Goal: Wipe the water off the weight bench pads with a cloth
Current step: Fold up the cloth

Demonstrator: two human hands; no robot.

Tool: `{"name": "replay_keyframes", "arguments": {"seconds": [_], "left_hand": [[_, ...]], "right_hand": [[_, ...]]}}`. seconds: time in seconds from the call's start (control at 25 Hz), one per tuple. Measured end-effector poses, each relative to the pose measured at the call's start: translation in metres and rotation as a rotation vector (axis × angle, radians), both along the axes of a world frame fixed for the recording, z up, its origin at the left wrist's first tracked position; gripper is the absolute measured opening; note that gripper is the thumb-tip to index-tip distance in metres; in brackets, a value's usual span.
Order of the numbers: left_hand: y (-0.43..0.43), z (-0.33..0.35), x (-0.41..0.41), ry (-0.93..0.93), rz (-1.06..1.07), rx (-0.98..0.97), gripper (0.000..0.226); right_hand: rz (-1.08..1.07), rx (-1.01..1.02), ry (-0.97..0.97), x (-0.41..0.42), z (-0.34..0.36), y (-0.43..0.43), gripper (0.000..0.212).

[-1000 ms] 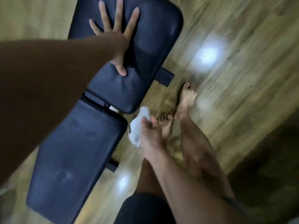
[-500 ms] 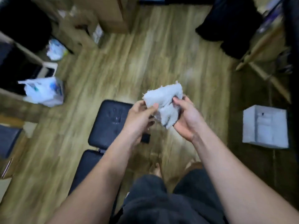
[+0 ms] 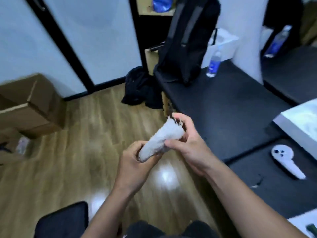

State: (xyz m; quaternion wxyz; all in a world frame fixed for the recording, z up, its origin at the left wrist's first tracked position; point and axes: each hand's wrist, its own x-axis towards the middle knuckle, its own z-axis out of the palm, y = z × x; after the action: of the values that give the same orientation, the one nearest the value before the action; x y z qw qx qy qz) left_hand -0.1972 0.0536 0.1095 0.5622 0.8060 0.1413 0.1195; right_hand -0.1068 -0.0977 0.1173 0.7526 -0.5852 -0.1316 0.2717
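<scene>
While both hands hold it up over the wood floor (image 3: 77,152), the fluffy white cloth (image 3: 161,140) is rolled into a fat tube. The left hand (image 3: 135,167) grips its low end and the right hand (image 3: 187,145) grips its frayed top. The dark pad (image 3: 63,220) with a round corner sits below, apart. A clear bottle (image 3: 213,63) stands near a black bag (image 3: 187,40).

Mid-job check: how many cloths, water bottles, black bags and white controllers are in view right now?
White cloth: 1
Water bottles: 2, near bottle, far bottle
Black bags: 2, backpack, floor bag
White controller: 1
Total: 6
</scene>
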Motion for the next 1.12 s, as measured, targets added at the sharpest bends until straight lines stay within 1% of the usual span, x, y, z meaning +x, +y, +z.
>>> {"name": "replay_keyframes", "arguments": {"seconds": [0.04, 0.08, 0.12, 0.16, 0.24, 0.28, 0.32, 0.4, 0.48, 0.52, 0.6, 0.72, 0.8, 0.88, 0.92, 0.96, 1.04, 1.08, 1.12], "left_hand": [[-0.007, 0.000, 0.012, -0.001, -0.101, 0.047, 0.021], [-0.014, 0.000, 0.024, 0.009, -0.219, 0.041, 0.020], [-0.021, -0.002, 0.037, 0.040, -0.344, -0.028, 0.019], [-0.029, -0.005, 0.050, 0.089, -0.455, -0.115, 0.021], [-0.042, -0.017, 0.072, 0.181, -0.586, -0.232, 0.029], [-0.052, -0.025, 0.083, 0.235, -0.663, -0.264, 0.032], [-0.062, -0.035, 0.091, 0.300, -0.735, -0.292, 0.033], [-0.081, -0.055, 0.104, 0.432, -0.848, -0.384, 0.035], [-0.102, -0.076, 0.113, 0.598, -0.894, -0.502, 0.030], [-0.111, -0.088, 0.116, 0.656, -0.888, -0.516, 0.026], [-0.130, -0.109, 0.121, 0.714, -0.873, -0.438, 0.017], [-0.168, -0.130, 0.124, 0.735, -0.889, -0.310, 0.017], [-0.199, -0.138, 0.127, 0.705, -0.846, -0.243, 0.016], [-0.228, -0.148, 0.134, 0.697, -0.789, -0.244, 0.014], [-0.239, -0.153, 0.138, 0.706, -0.766, -0.234, 0.016], [-0.248, -0.160, 0.141, 0.725, -0.738, -0.209, 0.022], [-0.253, -0.172, 0.142, 0.749, -0.678, -0.129, 0.036], [-0.248, -0.173, 0.139, 0.765, -0.651, -0.115, 0.037], [-0.242, -0.167, 0.135, 0.771, -0.623, -0.134, 0.032]], "right_hand": [[-0.018, -0.106, -0.085, 0.004, -0.002, -0.028, 0.077], [-0.014, -0.200, -0.136, 0.005, -0.005, -0.053, 0.082], [-0.020, -0.284, -0.157, 0.003, -0.011, -0.075, 0.081], [-0.035, -0.387, -0.188, -0.002, -0.017, -0.094, 0.072], [-0.123, -0.607, -0.255, -0.015, -0.029, -0.117, 0.038], [-0.218, -0.661, -0.218, -0.022, -0.037, -0.127, 0.024], [-0.321, -0.646, -0.120, -0.033, -0.042, -0.134, 0.019], [-0.541, -0.535, 0.089, -0.056, -0.053, -0.141, 0.017], [-0.791, -0.490, 0.219, -0.077, -0.062, -0.147, 0.016], [-0.900, -0.476, 0.264, -0.086, -0.070, -0.150, 0.016], [-1.066, -0.511, 0.346, -0.103, -0.087, -0.159, 0.016], [-1.186, -0.566, 0.441, -0.115, -0.120, -0.179, 0.028], [-1.219, -0.610, 0.476, -0.107, -0.143, -0.197, 0.031], [-1.210, -0.535, 0.531, -0.088, -0.160, -0.218, 0.035], [-1.157, -0.510, 0.577, -0.078, -0.166, -0.227, 0.041], [-1.077, -0.543, 0.616, -0.071, -0.171, -0.237, 0.049], [-0.930, -0.832, 0.615, -0.068, -0.182, -0.257, 0.060], [-0.894, -0.972, 0.562, -0.072, -0.181, -0.264, 0.059], [-0.847, -1.066, 0.520, -0.073, -0.178, -0.271, 0.055]]}}
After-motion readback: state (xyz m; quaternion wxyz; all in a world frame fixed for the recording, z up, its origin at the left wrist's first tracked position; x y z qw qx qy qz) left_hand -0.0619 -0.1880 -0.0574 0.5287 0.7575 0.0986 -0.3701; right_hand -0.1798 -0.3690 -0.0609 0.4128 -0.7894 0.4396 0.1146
